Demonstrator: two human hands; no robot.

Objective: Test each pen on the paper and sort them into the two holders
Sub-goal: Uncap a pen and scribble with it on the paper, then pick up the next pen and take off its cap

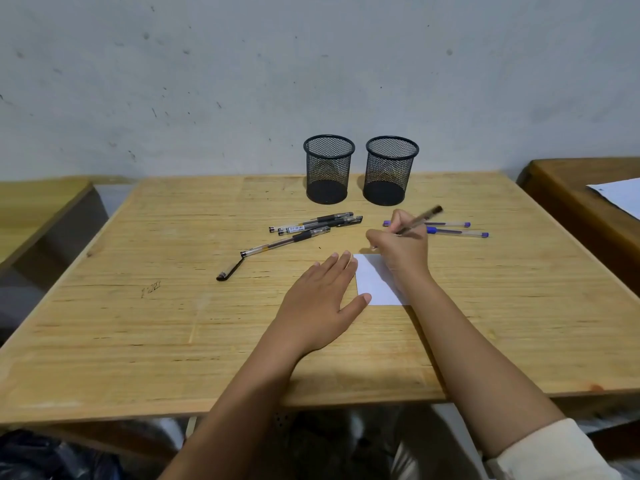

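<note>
A stained pale wall backs a scuffed wooden table. At far left another desk is cut off by the frame, and below it a dark bag is too dim to make out.

A black cap lies on the table, its end just beside the low tip of one black pen, which slants up to the right. Two more black pens lie side by side, touching, just behind it. At the back stand the left holder and the right holder, upright and near each other, both of black mesh.

The left hand lies flat, fingers straight and together. Its fingertips reach the top left corner of the paper and its thumb presses the lower left corner. The paper is small and white, in the table's middle, and partly covered by the right wrist.

The right hand is over the paper's far edge, with its fingers curled tight round a pen. The pen tilts up to the right and its upper end is blurred. Its tip is hidden behind the fingers, so whether it touches the paper cannot be told. Two blue pens lie beyond the hand, their left ends hidden by it.

A cream sleeve shows at the bottom edge. At far right a darker desk carries a white sheet, cut off by the frame.
</note>
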